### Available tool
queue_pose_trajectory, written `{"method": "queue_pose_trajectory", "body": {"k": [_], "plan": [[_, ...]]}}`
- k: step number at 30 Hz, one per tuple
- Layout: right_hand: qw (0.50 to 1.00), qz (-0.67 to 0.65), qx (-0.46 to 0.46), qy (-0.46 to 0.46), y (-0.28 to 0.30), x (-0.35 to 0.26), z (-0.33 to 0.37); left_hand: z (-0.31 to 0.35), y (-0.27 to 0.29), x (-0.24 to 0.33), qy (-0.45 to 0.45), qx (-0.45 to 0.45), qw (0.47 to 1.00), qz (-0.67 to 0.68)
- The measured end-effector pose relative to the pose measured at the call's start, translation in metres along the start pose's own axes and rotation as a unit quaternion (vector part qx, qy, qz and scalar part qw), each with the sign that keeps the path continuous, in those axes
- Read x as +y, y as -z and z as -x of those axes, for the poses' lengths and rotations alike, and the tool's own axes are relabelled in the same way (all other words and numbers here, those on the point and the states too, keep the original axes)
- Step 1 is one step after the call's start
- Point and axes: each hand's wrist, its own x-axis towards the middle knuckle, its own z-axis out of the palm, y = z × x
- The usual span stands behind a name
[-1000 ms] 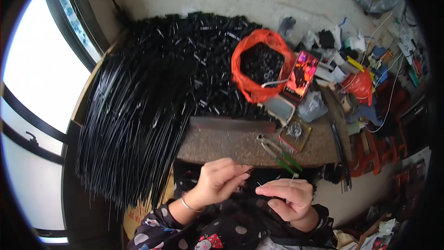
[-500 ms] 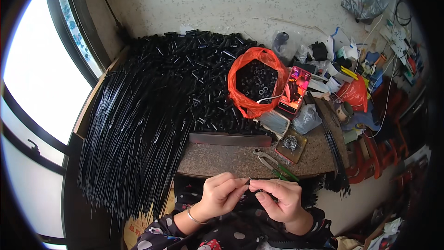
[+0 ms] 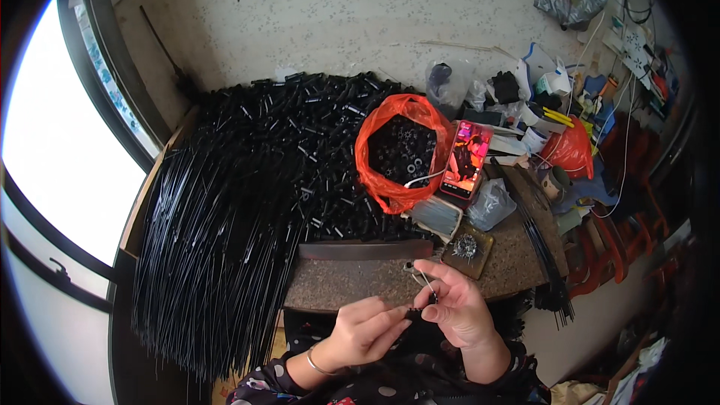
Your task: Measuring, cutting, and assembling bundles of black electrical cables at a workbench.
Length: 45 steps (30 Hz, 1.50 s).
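Note:
My left hand point(image 3: 366, 330) is closed with fingertips pinched on a small dark part point(image 3: 415, 314); its kind does not show. Just right of it, my right hand point(image 3: 461, 309) has its thumb and a finger bent together at the other end of the part. A thin metal wire or pin point(image 3: 427, 279) sticks up from the right hand's fingers, beside the raised forefinger. Both hands are in front of the table's near edge, over my lap. Pliers point(image 3: 412, 267) lie just beyond the right hand, which hides most of them.
Black rods point(image 3: 217, 247) and short black tubular parts point(image 3: 300, 127) heap the table's left. A red plastic bag point(image 3: 367, 172) of small dark parts stands mid-table, beside a lit phone point(image 3: 466, 159). Small metal pins point(image 3: 466, 246) cluster near a dark bar point(image 3: 366, 250). More rods point(image 3: 541, 244) lie right.
The right hand has turned and its forefinger has lifted, with the thin wire now showing upright by it. The left hand has lowered slightly, still pinching. The view has tilted up toward the wall.

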Motion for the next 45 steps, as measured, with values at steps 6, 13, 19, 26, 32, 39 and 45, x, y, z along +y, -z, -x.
{"method": "queue_pose_trajectory", "body": {"k": [6, 13, 19, 26, 32, 39, 45], "plan": [[1.0, -0.028, 0.006, 0.007, 0.058, 0.001, -0.023, -0.088, -0.027, -0.124, 0.145, 0.063, 0.987, 0.011], [0.97, 0.157, -0.135, 0.125, 0.076, -0.012, -0.015, -0.156, -0.082, -0.243, 0.208, -0.073, 0.902, -0.371], [0.978, 0.134, -0.079, 0.138, 0.065, -0.009, -0.005, -0.149, -0.076, -0.27, 0.211, -0.018, 0.906, -0.365], [0.98, 0.147, 0.034, 0.127, 0.038, 0.017, -0.011, -0.067, -0.029, -0.136, 0.247, 0.059, 0.836, 0.486], [0.975, 0.164, -0.087, 0.122, -0.019, 0.043, -0.002, -0.003, 0.011, -0.037, 0.216, 0.034, 0.707, 0.672], [0.978, 0.121, -0.133, 0.11, -0.029, 0.055, 0.013, 0.032, 0.026, -0.005, 0.124, -0.006, 0.69, 0.713], [0.983, 0.055, -0.15, 0.091, -0.029, 0.057, 0.021, 0.033, 0.038, 0.006, 0.182, -0.011, 0.76, 0.623]]}}
